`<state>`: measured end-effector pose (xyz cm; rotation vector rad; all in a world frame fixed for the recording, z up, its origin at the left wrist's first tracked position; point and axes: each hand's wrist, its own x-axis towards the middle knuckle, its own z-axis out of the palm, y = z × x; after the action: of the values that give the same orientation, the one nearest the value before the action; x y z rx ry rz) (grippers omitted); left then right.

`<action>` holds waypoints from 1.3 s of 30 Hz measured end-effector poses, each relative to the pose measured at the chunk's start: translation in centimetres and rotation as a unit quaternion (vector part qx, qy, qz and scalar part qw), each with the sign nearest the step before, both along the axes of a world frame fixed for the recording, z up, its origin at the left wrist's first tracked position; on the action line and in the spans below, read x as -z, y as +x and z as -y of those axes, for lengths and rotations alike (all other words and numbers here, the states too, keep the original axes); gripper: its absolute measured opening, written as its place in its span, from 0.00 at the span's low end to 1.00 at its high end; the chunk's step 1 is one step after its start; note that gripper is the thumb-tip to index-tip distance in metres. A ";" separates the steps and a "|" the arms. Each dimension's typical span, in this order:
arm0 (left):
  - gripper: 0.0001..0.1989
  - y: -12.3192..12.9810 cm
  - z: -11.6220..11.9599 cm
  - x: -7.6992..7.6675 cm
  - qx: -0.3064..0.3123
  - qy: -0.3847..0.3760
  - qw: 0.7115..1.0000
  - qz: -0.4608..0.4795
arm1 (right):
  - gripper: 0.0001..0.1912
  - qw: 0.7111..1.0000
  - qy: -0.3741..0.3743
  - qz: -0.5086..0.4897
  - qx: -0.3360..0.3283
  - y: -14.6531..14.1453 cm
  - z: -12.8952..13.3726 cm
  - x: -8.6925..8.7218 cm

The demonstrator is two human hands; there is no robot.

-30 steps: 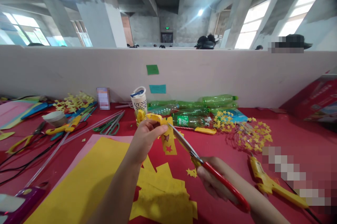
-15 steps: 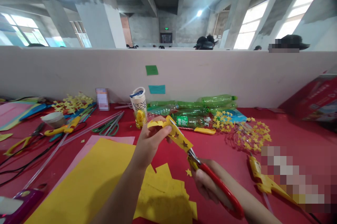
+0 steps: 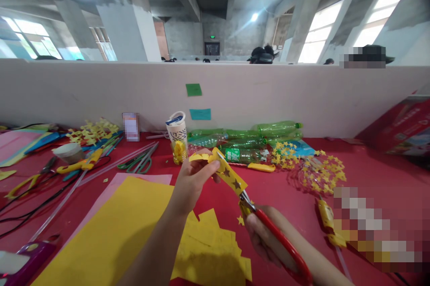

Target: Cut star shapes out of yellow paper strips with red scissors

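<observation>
My left hand [image 3: 196, 181] pinches a yellow paper strip [image 3: 230, 176] marked with dark star shapes; its far end curls over my fingers. My right hand [image 3: 265, 232] is closed round the red handles of a pair of scissors [image 3: 280, 236]. Their metal blades meet the lower end of the strip and run partly behind it. A bit of yellow paper hangs near the pivot, by my right fingers. On the table just below lies a small yellow star [image 3: 240, 220]. Yellow paper pieces [image 3: 211, 250] and a large yellow sheet [image 3: 110, 228] lie under my left forearm.
Green plastic bottles [image 3: 248, 143] lie along the white partition [image 3: 134, 84], beside a white cup [image 3: 177, 131]. Right: star-covered wire bundles [image 3: 322, 174] and a yellow glue gun [image 3: 325, 214]. Left: green-handled scissors [image 3: 139, 160], another glue gun [image 3: 80, 165], cables and a purple power strip [image 3: 30, 259].
The strip and the scissors have shifted very slightly. A yellow scrap beside the blades shows a little more. Both hands keep their hold.
</observation>
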<state>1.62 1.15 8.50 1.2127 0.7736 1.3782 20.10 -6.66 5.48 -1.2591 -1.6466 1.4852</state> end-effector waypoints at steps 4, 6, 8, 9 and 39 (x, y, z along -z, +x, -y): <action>0.02 -0.1 -0.1 0.1 0.008 -0.003 1.000 0.013 | 0.32 1.000 0.005 0.007 0.000 0.1 -0.1 -0.1; 0.02 -0.2 -0.2 0.1 0.009 -0.004 1.000 0.013 | 0.33 1.000 0.003 0.007 0.001 0.1 -0.1 -0.2; 0.03 -0.3 -0.3 0.1 0.010 -0.002 1.000 0.006 | 0.32 1.000 0.002 0.005 0.003 0.1 -0.1 -0.4; 0.03 -0.3 -0.4 0.1 0.010 -0.002 1.000 0.004 | 0.32 1.000 0.001 0.004 0.003 0.1 -0.1 -0.5; 0.06 -1.6 -0.7 -0.9 0.028 -0.048 0.998 -0.020 | 0.30 0.999 -0.005 0.043 -0.025 1.2 -0.5 -0.5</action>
<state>0.05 1.83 9.38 1.1812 0.8194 1.2597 21.26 -6.20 6.02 -1.3121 -1.7398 1.4898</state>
